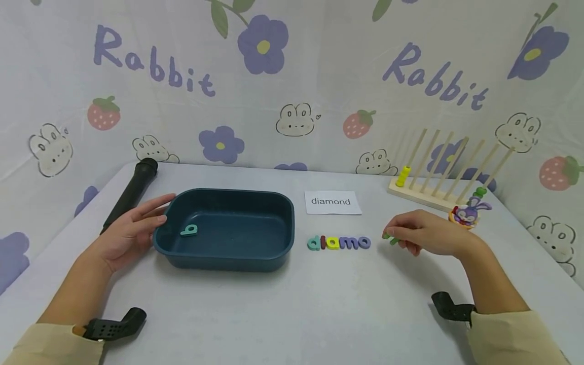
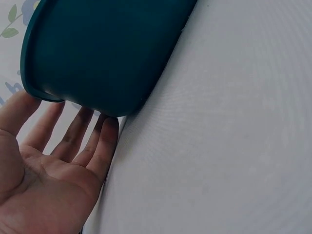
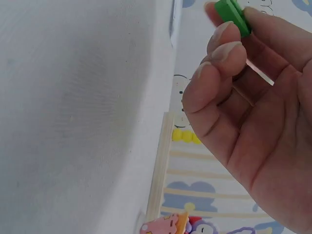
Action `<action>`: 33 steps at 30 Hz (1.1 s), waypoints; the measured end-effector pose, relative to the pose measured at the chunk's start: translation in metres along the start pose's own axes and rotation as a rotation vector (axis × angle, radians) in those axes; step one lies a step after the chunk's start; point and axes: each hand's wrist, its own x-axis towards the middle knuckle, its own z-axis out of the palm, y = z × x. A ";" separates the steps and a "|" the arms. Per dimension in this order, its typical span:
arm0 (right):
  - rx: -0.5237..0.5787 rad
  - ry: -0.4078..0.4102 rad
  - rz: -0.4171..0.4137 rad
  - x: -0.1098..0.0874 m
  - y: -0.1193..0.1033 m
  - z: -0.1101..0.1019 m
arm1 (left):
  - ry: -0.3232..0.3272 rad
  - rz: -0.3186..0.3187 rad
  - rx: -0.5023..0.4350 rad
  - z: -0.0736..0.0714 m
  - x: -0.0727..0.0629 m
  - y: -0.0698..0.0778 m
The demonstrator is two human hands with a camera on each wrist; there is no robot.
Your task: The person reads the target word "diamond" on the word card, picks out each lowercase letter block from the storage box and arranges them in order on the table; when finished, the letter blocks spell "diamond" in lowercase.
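Observation:
My right hand (image 1: 422, 234) pinches a green letter piece (image 3: 233, 17) between thumb and fingers, above the table. Its exact shape is partly hidden by the fingers. Left of it, a row of coloured letter pieces (image 1: 339, 243) lies on the table: teal d, dark red i or l, yellow a, purple m, blue-purple o. Behind the row is a white card (image 1: 333, 202) printed "diamond". My left hand (image 1: 132, 230) rests against the left end of a dark teal tray (image 1: 223, 262), fingers fairly straight against its side. One teal letter (image 1: 189, 230) lies inside the tray.
A wooden peg rack (image 1: 422, 196) with yellow beads (image 1: 403, 176) stands at the back right, beside a purple rabbit toy (image 1: 467, 214). A black cylindrical object (image 1: 132, 192) lies behind my left hand. A printed cloth (image 1: 292, 86) hangs behind the white table (image 1: 292, 314).

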 end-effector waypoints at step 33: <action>-0.095 0.008 0.116 0.033 0.001 0.010 | 0.004 -0.002 0.008 0.000 -0.001 0.000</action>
